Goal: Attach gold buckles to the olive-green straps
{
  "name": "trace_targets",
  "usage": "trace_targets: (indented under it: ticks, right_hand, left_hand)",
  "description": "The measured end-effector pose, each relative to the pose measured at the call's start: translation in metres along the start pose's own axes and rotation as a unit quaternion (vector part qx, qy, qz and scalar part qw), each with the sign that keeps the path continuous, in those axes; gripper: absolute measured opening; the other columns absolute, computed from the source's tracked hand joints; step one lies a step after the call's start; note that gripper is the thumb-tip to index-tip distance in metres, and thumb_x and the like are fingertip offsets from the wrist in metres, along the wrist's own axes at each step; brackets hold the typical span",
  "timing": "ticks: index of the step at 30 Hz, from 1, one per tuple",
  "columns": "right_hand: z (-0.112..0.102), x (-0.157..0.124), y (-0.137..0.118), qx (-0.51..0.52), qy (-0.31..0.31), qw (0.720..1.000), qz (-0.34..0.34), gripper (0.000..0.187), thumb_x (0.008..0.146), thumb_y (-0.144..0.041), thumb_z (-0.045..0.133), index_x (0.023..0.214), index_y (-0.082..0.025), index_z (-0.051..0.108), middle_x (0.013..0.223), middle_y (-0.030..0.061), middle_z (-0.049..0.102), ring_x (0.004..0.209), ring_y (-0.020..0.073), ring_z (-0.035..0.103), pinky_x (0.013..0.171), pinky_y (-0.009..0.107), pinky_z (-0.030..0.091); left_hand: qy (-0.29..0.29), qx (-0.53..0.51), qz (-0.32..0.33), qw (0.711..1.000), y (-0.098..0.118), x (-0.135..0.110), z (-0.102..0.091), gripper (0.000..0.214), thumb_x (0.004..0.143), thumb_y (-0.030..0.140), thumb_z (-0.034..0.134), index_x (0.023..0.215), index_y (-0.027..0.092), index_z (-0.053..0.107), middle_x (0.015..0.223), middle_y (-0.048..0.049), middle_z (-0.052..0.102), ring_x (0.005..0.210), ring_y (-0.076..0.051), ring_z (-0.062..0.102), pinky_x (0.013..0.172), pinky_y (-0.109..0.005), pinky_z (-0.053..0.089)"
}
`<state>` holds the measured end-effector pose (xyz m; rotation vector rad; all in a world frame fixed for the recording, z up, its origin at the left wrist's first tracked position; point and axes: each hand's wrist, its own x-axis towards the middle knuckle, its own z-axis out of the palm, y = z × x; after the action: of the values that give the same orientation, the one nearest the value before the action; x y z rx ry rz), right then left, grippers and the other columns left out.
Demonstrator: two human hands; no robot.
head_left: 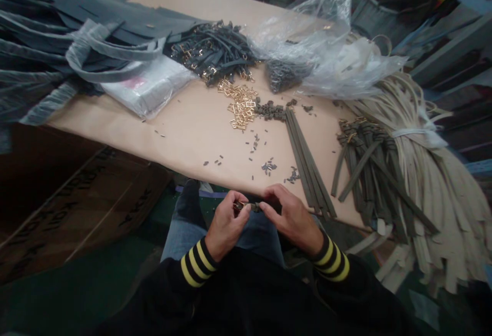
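Just off the near edge of the table (pixel 192 141), the left hand (pixel 226 223) pinches one end of a small dark piece (pixel 254 207), and the right hand (pixel 294 218) closes its fingertips on the other. Gold metal loops (pixel 241 106) lie near the table's middle, and long olive strips (pixel 308 166) stretch to its near edge at the right.

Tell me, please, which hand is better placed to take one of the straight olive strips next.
Probably the right hand: it is nearer the olive strips, which lie on its side; the left hand is farther off, pinching a small dark piece.
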<state>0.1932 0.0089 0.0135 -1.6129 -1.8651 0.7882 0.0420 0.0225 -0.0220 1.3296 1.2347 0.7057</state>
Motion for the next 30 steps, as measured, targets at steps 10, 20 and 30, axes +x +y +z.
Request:
trace_targets:
  ticks: [10, 20, 30]
  right_hand:
    - [0.023, -0.015, -0.006, 0.048, 0.019, 0.989, 0.137, 0.011, 0.075, -0.023, 0.049, 0.076, -0.015, 0.057, 0.065, 0.0049, 0.062, 0.054, 0.0141, 0.056, 0.053, 0.025, 0.042]
    - [0.036, -0.014, -0.001, 0.360, 0.005, 0.890, 0.282, 0.021, 0.064, -0.033, 0.057, 0.064, -0.014, 0.046, 0.047, -0.0046, 0.050, 0.033, 0.0028, 0.033, 0.033, 0.015, 0.022]
    - [0.041, -0.020, -0.008, 0.463, 0.012, 0.841, 0.279, 0.019, 0.068, -0.030, 0.055, 0.070, -0.016, 0.043, 0.040, -0.0112, 0.037, 0.031, 0.0014, 0.024, 0.032, 0.014, 0.014]
  left_hand:
    - [0.036, 0.067, 0.045, 0.996, -0.001, -0.002, 0.001, 0.006, 0.072, 0.022, 0.046, 0.076, 0.017, 0.046, 0.058, 0.0052, 0.042, 0.051, -0.008, 0.042, 0.049, -0.020, 0.035]
    - [0.027, 0.097, 0.076, 0.992, -0.002, -0.009, 0.003, 0.003, 0.073, 0.020, 0.045, 0.075, 0.018, 0.045, 0.061, 0.0037, 0.046, 0.053, -0.010, 0.045, 0.050, -0.021, 0.036]
    - [0.041, 0.162, 0.139, 0.976, 0.005, -0.013, 0.005, 0.004, 0.076, 0.015, 0.038, 0.076, 0.019, 0.041, 0.067, 0.0002, 0.044, 0.065, -0.014, 0.049, 0.061, -0.026, 0.040]
